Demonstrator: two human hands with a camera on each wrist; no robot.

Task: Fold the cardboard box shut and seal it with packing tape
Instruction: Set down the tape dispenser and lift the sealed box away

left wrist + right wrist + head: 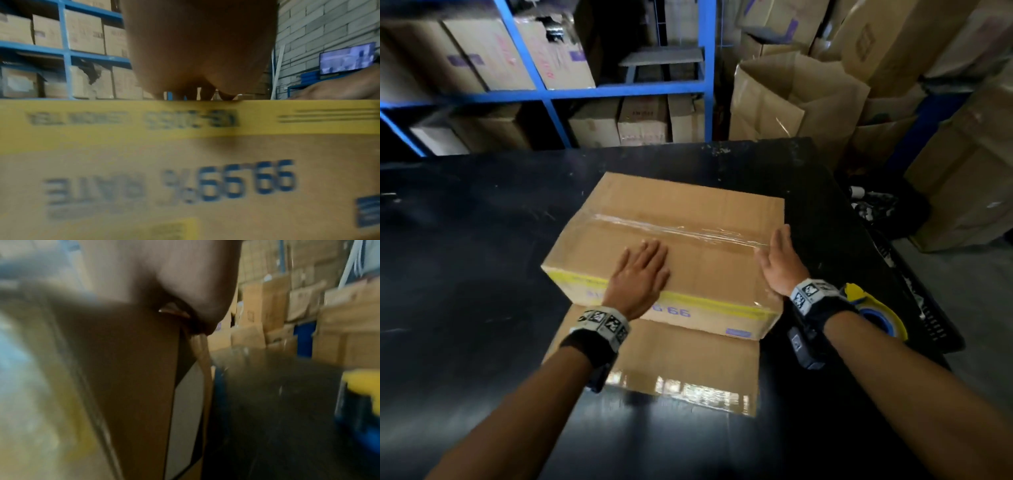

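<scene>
I see the cardboard box (688,260) lying flat on the black table, brown, with a yellow band and blue upside-down print on its near side, top flaps closed, a strip of clear packing tape (678,228) running across the seam; one flap lies open flat toward me; the blue-and-yellow tape dispenser (876,313) sits just right of it

The cardboard box (205,162) has big blue print on its near side. It stands upside down and reads "99.99% RATE". Smaller dark words sit on the yellow stripe (82,129) above it, but they are too blurry to read. The boxes on the blue shelves (551,51) carry purple print, also too blurry.
</scene>
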